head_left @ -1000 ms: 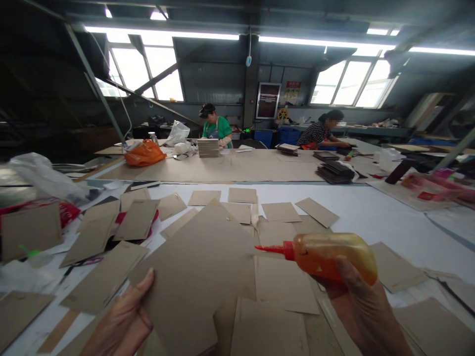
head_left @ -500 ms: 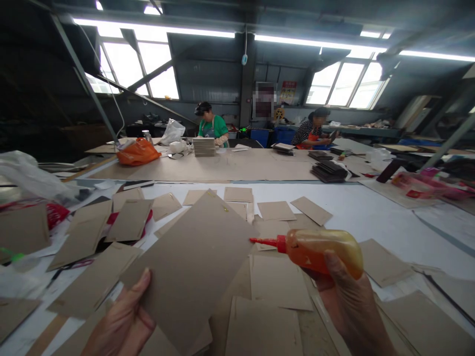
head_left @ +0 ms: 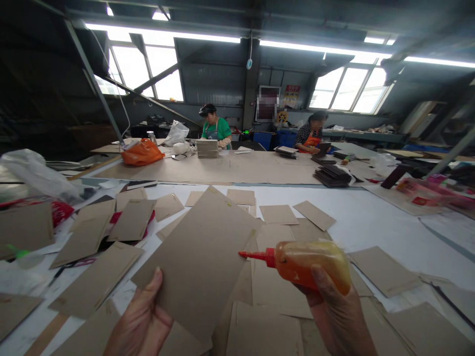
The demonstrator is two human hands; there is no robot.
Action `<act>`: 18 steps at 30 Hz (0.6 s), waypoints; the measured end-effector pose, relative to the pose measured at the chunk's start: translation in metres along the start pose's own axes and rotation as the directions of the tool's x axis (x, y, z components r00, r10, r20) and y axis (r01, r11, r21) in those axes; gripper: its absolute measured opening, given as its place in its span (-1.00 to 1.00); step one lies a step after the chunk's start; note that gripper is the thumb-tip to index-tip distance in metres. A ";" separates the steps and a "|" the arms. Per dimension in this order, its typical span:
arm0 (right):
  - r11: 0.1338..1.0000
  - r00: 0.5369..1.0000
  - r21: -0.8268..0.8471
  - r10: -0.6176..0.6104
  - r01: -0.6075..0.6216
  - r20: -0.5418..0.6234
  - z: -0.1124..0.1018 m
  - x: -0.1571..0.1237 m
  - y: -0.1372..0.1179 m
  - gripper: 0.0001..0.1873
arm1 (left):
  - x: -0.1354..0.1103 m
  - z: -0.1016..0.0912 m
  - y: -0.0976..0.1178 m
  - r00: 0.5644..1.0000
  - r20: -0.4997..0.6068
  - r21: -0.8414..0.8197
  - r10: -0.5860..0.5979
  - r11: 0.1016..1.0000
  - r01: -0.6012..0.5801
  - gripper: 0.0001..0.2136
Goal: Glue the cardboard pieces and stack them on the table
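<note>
My left hand [head_left: 143,314] grips a grey-brown cardboard panel [head_left: 196,257] by its lower left edge, thumb on top. The panel is held tilted above the table, with small yellowish glue marks near its far corner and right edge. My right hand [head_left: 334,301] is wrapped round a squeeze glue bottle [head_left: 313,264], which lies on its side in the grasp, amber liquid inside. Its red nozzle [head_left: 256,255] points left, the tip at the panel's right edge; whether it touches I cannot tell. More cardboard panels [head_left: 272,289] lie beneath and around both hands.
Loose panels [head_left: 96,277] are spread over the white table [head_left: 374,212]. A clear plastic bag [head_left: 40,173] sits at the left. Across a second table [head_left: 237,168], with an orange bag [head_left: 142,152] on it, two people [head_left: 217,129] work beside stacks of boards.
The glue bottle has moved left and nearer to me, its tip shifting down along the panel's right edge. A fresh glue mark shows on that edge. My left hand still holds the panel.
</note>
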State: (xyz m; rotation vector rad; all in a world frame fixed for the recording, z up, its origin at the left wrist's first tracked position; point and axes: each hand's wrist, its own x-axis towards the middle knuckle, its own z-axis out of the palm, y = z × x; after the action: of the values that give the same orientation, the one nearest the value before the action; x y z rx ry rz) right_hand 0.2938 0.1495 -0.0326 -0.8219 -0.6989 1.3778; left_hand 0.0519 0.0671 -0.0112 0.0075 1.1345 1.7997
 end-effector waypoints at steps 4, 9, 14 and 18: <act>0.999 0.999 0.001 0.053 -0.053 0.009 -0.005 -0.005 0.008 -0.40 | 0.002 0.000 -0.003 0.999 0.035 -0.026 0.041 0.999 -0.040 -0.53; 0.995 0.995 -0.018 0.093 -0.094 -0.037 0.000 -0.017 0.013 -0.38 | 0.004 0.002 -0.003 0.990 0.095 -0.059 0.100 0.994 -0.095 -0.55; 0.990 0.990 -0.045 0.130 -0.132 -0.050 0.002 -0.028 0.021 -0.47 | 0.003 0.009 -0.001 0.983 0.072 -0.124 0.166 0.980 -0.156 -0.54; 0.986 0.989 -0.074 0.143 -0.146 -0.041 -0.005 -0.032 0.031 -0.53 | 0.002 0.012 -0.001 0.986 0.064 -0.209 0.154 0.968 -0.138 -0.56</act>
State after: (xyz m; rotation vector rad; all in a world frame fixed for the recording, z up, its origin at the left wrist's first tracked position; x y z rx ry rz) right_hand 0.2776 0.1174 -0.0601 -0.9724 -0.6786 1.4696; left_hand 0.0569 0.0765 -0.0061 0.0426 0.9087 2.0226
